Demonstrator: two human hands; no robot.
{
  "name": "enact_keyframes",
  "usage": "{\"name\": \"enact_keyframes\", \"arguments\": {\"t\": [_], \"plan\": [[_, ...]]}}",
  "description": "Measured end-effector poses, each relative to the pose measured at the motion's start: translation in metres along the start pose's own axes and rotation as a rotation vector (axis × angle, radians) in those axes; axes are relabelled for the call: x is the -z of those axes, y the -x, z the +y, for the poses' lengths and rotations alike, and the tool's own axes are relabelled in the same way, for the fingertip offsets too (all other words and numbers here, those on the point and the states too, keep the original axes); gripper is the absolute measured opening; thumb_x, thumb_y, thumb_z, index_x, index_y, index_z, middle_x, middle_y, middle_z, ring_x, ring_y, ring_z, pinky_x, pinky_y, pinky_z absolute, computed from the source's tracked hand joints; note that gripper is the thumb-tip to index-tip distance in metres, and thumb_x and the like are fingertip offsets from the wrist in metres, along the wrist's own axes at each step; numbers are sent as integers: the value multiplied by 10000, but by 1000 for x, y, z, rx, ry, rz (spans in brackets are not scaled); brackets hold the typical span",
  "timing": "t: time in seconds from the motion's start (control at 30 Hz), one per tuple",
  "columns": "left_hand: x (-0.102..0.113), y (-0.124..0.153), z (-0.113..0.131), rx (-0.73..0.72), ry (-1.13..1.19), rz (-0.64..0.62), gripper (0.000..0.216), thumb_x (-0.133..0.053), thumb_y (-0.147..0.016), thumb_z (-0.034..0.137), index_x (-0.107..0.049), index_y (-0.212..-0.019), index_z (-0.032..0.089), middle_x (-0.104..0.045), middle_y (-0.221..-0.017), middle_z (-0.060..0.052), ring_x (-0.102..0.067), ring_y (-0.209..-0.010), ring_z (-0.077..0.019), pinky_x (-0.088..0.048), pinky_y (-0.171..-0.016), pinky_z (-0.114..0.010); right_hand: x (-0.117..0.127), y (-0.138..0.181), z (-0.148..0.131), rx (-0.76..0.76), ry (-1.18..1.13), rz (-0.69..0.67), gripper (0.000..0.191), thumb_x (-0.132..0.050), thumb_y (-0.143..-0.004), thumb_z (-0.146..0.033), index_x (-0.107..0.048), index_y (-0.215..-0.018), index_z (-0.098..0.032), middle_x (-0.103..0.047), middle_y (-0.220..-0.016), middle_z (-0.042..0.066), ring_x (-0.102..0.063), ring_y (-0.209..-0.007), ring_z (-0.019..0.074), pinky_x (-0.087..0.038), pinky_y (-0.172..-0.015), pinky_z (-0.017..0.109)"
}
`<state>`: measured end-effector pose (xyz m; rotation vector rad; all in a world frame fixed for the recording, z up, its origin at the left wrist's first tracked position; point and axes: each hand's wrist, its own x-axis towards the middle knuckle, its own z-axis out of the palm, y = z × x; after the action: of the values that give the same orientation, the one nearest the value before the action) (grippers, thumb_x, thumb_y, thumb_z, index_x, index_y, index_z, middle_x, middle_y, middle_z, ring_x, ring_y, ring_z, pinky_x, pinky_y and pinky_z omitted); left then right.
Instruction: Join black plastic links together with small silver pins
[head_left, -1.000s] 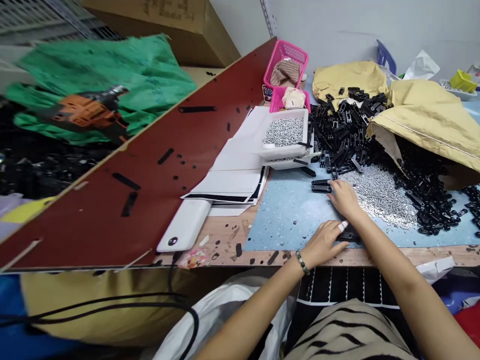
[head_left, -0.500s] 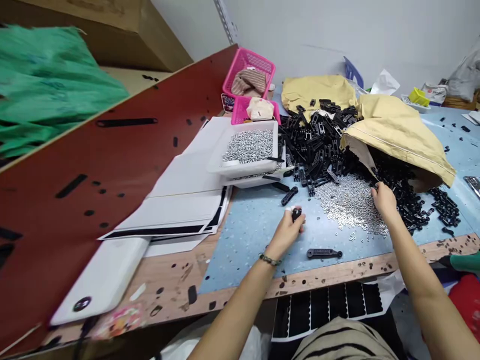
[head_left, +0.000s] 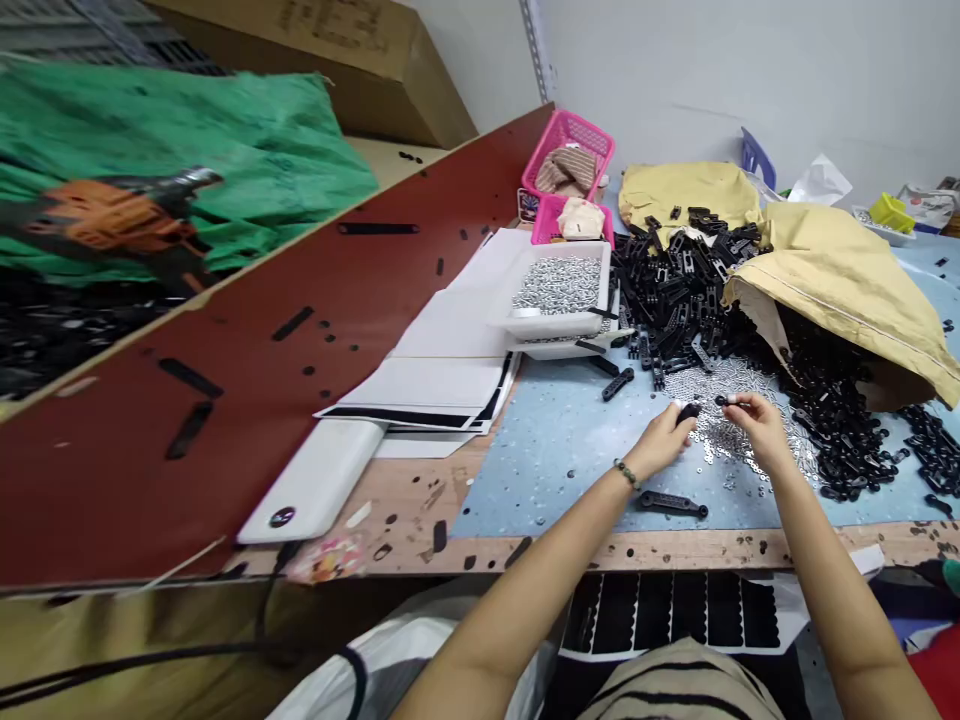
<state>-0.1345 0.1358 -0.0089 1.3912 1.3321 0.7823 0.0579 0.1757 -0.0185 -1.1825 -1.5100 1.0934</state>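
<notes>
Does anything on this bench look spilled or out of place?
Yes. Black parts pour out of a tipped yellow sack, and loose screws lie in a heap on the blue mat, though a tray holds more. One black piece lies alone by the edge.

A workbench (head_left: 420, 500) carries a blue mat (head_left: 570, 440), black parts (head_left: 675, 290) and screws (head_left: 720, 385).

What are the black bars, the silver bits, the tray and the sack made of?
Black bars: look like moulded plastic, matte black, all one shape with holes. The left hand holds one.
Silver bits: likely plated steel, bright and glinting; the right hand pinches one.
Tray: white plastic, smooth, slightly translucent.
Sack: probably tan kraft paper, creased, stitched seam.
</notes>
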Motion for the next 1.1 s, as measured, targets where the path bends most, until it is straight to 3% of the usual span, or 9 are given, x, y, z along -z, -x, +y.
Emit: {"name": "enact_keyframes", "arguments": {"t": [0.1,0.27,0.33,0.5,0.63,0.8,0.9,1.0,1.1], "plan": [[-8,-5,-4,-19,9,16,240,-396,-890,384,-422,-901,146,-514,-720,-19,-512,-632,-128,-408,-569,-240,-26,13,-6,118,88,-36,300,-604,-781,-413,-593,-887,-133,-613,-871,84,-595,-794,189,-490,-740,326],[-10,17,-9,-37,-52,50,225,-371,-905,336,-463,-958,138,-521,-695,-21,-513,-624,-139,-378,-550,-246,-31,36,-7,395,468,-212,383,-410,-907,-302,-544,-1244,-177,-575,-1168,122,-582,-1009,221,-468,-869,395],[-10,29,-8,-68,-89,55,180,-411,-894,301,-477,-937,139,-544,-736,-25,-526,-671,-142,-379,-594,-252,-27,43,-2,378,452,-281,368,-405,-900,-308,-566,-1216,-207,-604,-1092,112,-600,-956,241,-479,-832,429],[-7,47,-1,-151,-220,86,245,-513,-878,361,-470,-942,128,-560,-911,-82,-538,-848,-203,-378,-688,-285,-27,49,-3,16,-76,-105,412,-650,-794,-434,-567,-1097,-166,-616,-1027,124,-610,-901,226,-508,-790,388],[-1,54,7,-314,-244,119,307,-527,-895,416,-485,-1013,136,-560,-943,-82,-540,-860,-190,-400,-736,-286,-38,52,-23,38,-84,-53,378,-721,-714,-429,-623,-930,-135,-606,-930,99,-583,-849,199,-486,-760,336],[6,51,17,-387,-313,111,289,-518,-911,428,-496,-869,143,-553,-812,-42,-525,-748,-156,-367,-664,-260,-46,54,-39,130,-157,64,309,-725,-727,-370,-576,-853,-130,-555,-830,55,-537,-745,140,-445,-668,263],[5,51,24,-457,-419,125,288,-494,-935,396,-505,-811,136,-546,-749,-25,-509,-690,-142,-323,-618,-257,-40,58,-39,165,-146,133,304,-719,-744,-358,-550,-854,-131,-535,-818,47,-514,-720,128,-425,-633,244],[11,50,27,-512,-493,123,281,-506,-931,383,-536,-811,131,-560,-751,-24,-510,-695,-141,-306,-615,-253,-25,63,-32,173,-5,37,291,-652,-815,-391,-555,-916,-136,-535,-857,61,-524,-748,143,-440,-663,268],[26,43,22,-393,-416,171,300,-522,-917,385,-547,-760,131,-545,-691,-11,-477,-631,-119,-288,-590,-243,-12,69,-16,243,326,-63,291,-568,-879,-403,-583,-1037,-159,-518,-995,88,-517,-831,168,-444,-728,309]]}}
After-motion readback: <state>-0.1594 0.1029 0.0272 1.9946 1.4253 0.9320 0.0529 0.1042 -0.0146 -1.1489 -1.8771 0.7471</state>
